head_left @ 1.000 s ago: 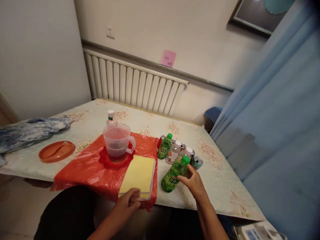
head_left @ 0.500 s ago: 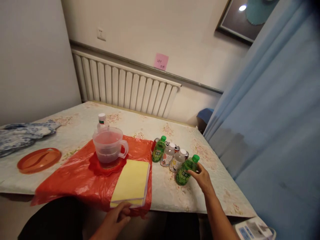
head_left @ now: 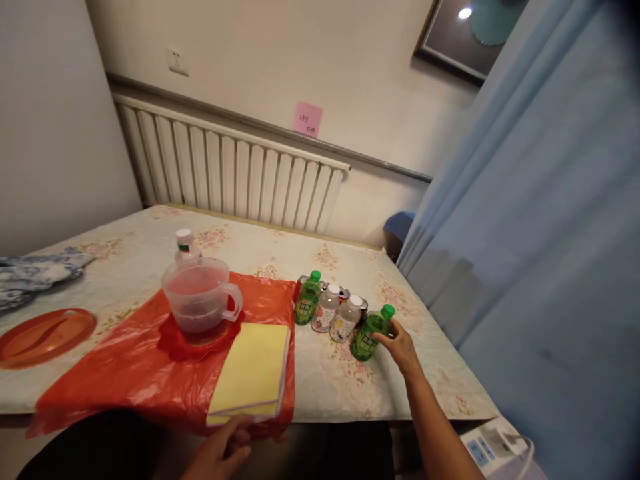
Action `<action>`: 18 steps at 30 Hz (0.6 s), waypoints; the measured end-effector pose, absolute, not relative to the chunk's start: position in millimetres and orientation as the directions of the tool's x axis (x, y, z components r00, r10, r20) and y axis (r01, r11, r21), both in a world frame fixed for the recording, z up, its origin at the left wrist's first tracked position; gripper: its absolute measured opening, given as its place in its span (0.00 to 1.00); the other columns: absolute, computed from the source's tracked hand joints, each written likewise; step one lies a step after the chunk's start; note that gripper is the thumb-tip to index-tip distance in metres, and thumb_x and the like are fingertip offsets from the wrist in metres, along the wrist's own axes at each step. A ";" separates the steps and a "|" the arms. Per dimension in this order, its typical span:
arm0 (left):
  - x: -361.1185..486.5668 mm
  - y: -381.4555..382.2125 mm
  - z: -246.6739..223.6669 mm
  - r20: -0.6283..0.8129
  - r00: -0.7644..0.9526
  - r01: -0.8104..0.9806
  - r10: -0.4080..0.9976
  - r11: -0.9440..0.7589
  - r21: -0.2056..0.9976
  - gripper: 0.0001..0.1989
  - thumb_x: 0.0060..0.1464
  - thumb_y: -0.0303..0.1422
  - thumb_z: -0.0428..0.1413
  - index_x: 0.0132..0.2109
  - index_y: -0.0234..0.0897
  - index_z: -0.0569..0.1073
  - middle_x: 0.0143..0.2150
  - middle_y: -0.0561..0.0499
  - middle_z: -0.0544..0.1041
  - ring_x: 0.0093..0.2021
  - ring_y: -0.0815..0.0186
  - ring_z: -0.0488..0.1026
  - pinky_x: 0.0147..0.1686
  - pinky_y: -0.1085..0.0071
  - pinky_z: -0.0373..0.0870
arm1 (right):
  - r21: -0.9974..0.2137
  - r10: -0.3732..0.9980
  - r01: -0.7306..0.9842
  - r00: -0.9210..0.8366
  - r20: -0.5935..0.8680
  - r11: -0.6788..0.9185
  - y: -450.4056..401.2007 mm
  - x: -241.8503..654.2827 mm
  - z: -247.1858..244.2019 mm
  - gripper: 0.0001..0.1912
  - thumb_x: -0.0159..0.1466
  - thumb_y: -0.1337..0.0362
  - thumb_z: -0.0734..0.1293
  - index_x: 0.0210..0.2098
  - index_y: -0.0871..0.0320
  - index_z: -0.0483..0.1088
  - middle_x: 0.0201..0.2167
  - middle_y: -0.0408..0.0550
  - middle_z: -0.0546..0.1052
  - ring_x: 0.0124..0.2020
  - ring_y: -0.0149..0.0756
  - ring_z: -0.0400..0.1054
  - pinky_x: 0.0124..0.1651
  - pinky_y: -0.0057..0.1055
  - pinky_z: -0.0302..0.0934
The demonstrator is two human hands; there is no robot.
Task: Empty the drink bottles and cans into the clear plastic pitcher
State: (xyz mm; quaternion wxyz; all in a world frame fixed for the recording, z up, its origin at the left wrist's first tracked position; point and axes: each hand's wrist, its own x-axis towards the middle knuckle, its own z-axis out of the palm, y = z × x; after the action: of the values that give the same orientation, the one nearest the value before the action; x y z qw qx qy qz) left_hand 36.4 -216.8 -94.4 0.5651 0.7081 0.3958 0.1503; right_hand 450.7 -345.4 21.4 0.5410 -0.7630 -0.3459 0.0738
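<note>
My right hand (head_left: 400, 345) is closed round the upper part of a green bottle (head_left: 369, 339) at the right end of a row. Beside that bottle stand two clear bottles with white caps (head_left: 345, 323) (head_left: 326, 312) and another green bottle (head_left: 307, 301), with several cans (head_left: 344, 293) partly hidden behind. My left hand (head_left: 227, 445) has curled fingers at the near edge of a folded yellow cloth (head_left: 253, 370); whether it grips the cloth is unclear. Left of the cloth, a clear plastic jug (head_left: 195, 300) stands on a red scalloped dish (head_left: 173, 337).
A red plastic sheet (head_left: 125, 373) lies under the dish and cloth. An orange-red lid (head_left: 47, 337), patterned fabric (head_left: 37, 273) and a white-capped bottle (head_left: 185, 245) are at the left. A blue curtain (head_left: 540, 233) hangs at the right; a white power strip (head_left: 493, 447) sits lower right.
The view has shifted, so most things appear further left. My right hand has brought the green bottle slightly closer to the neighbouring clear bottle. My left hand remains near the cloth's edge.
</note>
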 end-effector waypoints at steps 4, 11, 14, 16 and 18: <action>37.0 -218.4 -97.4 -0.249 0.648 0.385 0.720 -0.029 0.922 0.24 0.39 0.40 0.56 0.47 0.39 0.73 0.43 0.47 0.80 0.47 0.54 0.75 0.50 0.62 0.69 | -0.884 0.619 0.442 0.739 0.265 -0.150 -341.2 455.6 13.1 0.30 0.48 0.57 0.73 0.49 0.60 0.71 0.43 0.51 0.79 0.43 0.46 0.73 0.46 0.41 0.68; 38.6 -220.2 -101.9 -0.281 0.625 0.384 0.728 0.026 0.923 0.26 0.37 0.41 0.58 0.47 0.39 0.74 0.45 0.47 0.80 0.48 0.53 0.74 0.50 0.63 0.71 | -0.900 0.513 0.402 0.815 0.268 -0.168 -347.3 457.3 -11.3 0.36 0.46 0.54 0.74 0.53 0.61 0.68 0.47 0.55 0.78 0.46 0.48 0.73 0.47 0.41 0.69; 37.8 -220.1 -111.5 -0.257 0.611 0.358 0.748 0.028 0.933 0.25 0.37 0.40 0.58 0.46 0.40 0.75 0.45 0.48 0.80 0.47 0.53 0.75 0.50 0.62 0.71 | -0.903 0.446 0.380 0.857 0.260 -0.203 -352.0 451.1 -33.0 0.35 0.46 0.53 0.73 0.52 0.61 0.70 0.45 0.55 0.79 0.45 0.48 0.74 0.46 0.41 0.70; 36.7 -219.7 -120.1 -0.241 0.613 0.342 0.753 0.022 0.939 0.24 0.37 0.40 0.58 0.45 0.39 0.75 0.45 0.46 0.80 0.47 0.52 0.75 0.50 0.61 0.70 | -0.900 0.419 0.369 0.873 0.250 -0.231 -352.9 445.2 -50.3 0.33 0.46 0.54 0.73 0.49 0.61 0.71 0.43 0.55 0.80 0.43 0.49 0.75 0.45 0.40 0.70; 35.1 -219.0 -129.3 -0.236 0.616 0.333 0.752 0.023 0.943 0.24 0.38 0.40 0.58 0.45 0.39 0.75 0.46 0.45 0.80 0.47 0.51 0.75 0.50 0.60 0.71 | -0.897 0.404 0.360 0.883 0.239 -0.257 -351.3 439.9 -67.7 0.31 0.45 0.55 0.73 0.47 0.60 0.72 0.40 0.54 0.81 0.42 0.48 0.75 0.45 0.40 0.70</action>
State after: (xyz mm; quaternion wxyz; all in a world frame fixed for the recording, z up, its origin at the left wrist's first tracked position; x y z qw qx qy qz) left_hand 35.1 -219.0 -129.3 0.5921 0.6762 0.4010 0.1768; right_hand 439.9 -351.3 -67.7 0.5598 -0.7926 -0.2411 0.0198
